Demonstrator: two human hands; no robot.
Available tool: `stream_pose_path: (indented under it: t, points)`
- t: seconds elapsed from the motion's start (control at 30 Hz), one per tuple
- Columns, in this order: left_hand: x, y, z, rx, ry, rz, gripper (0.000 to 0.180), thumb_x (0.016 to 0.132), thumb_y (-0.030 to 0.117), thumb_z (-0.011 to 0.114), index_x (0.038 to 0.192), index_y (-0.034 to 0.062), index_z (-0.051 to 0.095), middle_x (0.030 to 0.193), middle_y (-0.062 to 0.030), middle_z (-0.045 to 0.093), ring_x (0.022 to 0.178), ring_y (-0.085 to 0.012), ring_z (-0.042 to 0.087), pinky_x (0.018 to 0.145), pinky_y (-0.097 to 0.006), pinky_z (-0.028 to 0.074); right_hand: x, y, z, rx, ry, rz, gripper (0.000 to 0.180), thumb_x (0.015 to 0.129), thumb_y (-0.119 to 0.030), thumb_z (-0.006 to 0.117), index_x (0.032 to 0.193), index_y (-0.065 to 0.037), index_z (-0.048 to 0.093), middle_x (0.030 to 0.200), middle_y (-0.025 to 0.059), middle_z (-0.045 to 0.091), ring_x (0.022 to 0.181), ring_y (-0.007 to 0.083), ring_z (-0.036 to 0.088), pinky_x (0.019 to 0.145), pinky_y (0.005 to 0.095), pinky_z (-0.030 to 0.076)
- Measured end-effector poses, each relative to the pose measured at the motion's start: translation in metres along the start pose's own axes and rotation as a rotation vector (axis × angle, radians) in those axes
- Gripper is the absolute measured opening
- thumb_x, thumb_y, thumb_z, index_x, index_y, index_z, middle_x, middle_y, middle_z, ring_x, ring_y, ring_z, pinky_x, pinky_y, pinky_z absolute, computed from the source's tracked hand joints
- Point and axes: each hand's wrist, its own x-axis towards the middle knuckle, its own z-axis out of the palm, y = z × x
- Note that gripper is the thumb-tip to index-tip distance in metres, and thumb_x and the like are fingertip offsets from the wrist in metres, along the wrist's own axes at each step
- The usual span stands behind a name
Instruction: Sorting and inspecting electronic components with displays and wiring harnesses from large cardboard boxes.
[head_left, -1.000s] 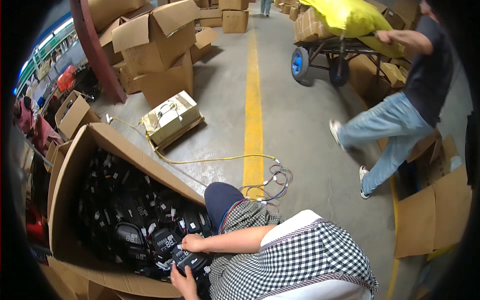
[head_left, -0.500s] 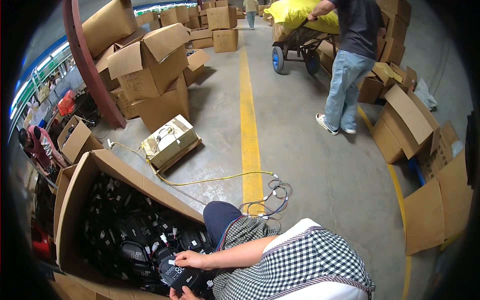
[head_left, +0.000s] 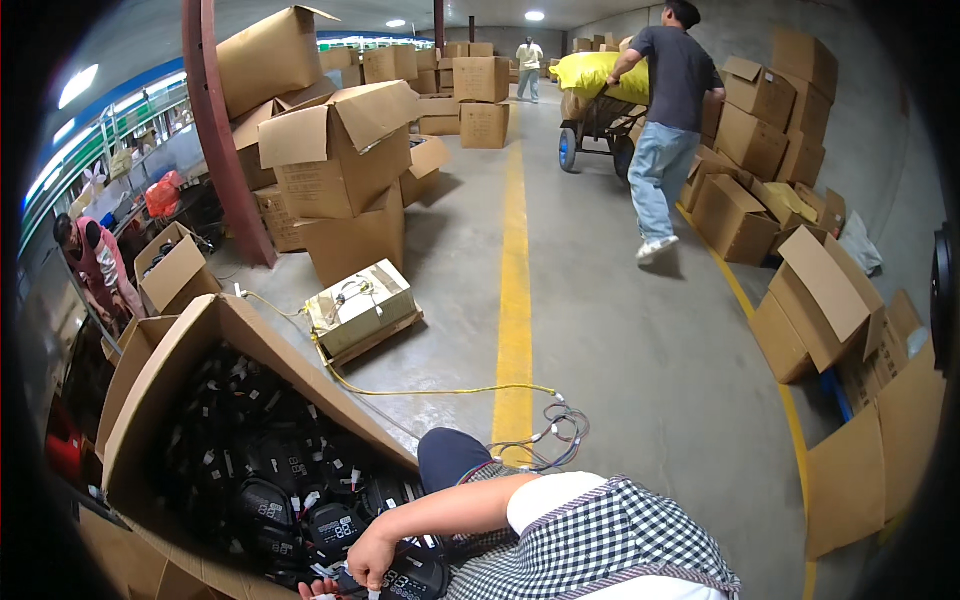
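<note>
A black display panel (head_left: 410, 582) with pale segment markings lies at the bottom edge, close to my body. My right hand (head_left: 370, 562) comes down over its left side, fingers pinched on a small white plug (head_left: 374, 594). Just left of it, only the curled fingertips of my left hand (head_left: 320, 589) show. Thin wiring runs between the two hands, and what the left fingers hold cannot be made out. Both hands are at the near side of a large cardboard box (head_left: 240, 318) filled with similar black panels (head_left: 335, 527), their wires and white plugs.
A yellow cable and coiled wires (head_left: 560, 440) lie on the floor by my knee. Beyond the box sits a cream metal unit (head_left: 362, 305). Stacked cartons (head_left: 345, 165) and a red post (head_left: 228, 130) stand at left. A person (head_left: 665, 130) pushes a loaded cart; another (head_left: 95, 260) bends at left.
The display panel has moved lower and closer to me. My right hand has shifted from its top edge to the plug. The person with the cart has walked farther away.
</note>
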Motion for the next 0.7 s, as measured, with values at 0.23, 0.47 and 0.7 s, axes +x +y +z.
stream_pose_path:
  t: [0.23,0.47,0.7]
  points:
    - [-0.007,-0.011,-0.017,0.359,-0.014,0.113,0.049,0.102,0.031,0.044,0.139,0.0016,0.035,0.133,-0.0185,0.049,0.119,-0.0320,0.049,0.103,-0.047,0.039,0.025,0.050,-0.015,-0.143,-0.014,-0.165,0.026,0.083,-0.023,0.068,0.088,0.003,0.068,0.080,0.0168,0.068,0.079,0.0324,0.064,0.073,0.0416,0.047]
    - [-0.020,0.003,0.004,0.989,-0.187,-0.155,0.044,0.101,0.022,0.046,0.137,-0.0030,0.043,0.133,-0.0197,0.051,0.121,-0.0277,0.047,0.104,-0.037,0.035,0.021,0.049,-0.012,-0.218,-0.153,0.013,0.026,0.083,-0.022,0.068,0.092,0.003,0.069,0.086,0.0194,0.068,0.081,0.0333,0.064,0.076,0.0428,0.047]
    - [-0.015,-0.006,-0.025,1.088,-0.177,0.015,0.024,0.095,0.008,0.053,0.114,-0.0052,0.059,0.105,-0.0178,0.064,0.095,-0.0279,0.058,0.088,-0.036,0.046,0.023,0.066,-0.013,-0.363,0.143,-0.048,0.023,0.083,-0.022,0.066,0.092,0.000,0.070,0.083,0.0134,0.071,0.083,0.0283,0.067,0.076,0.0434,0.049]
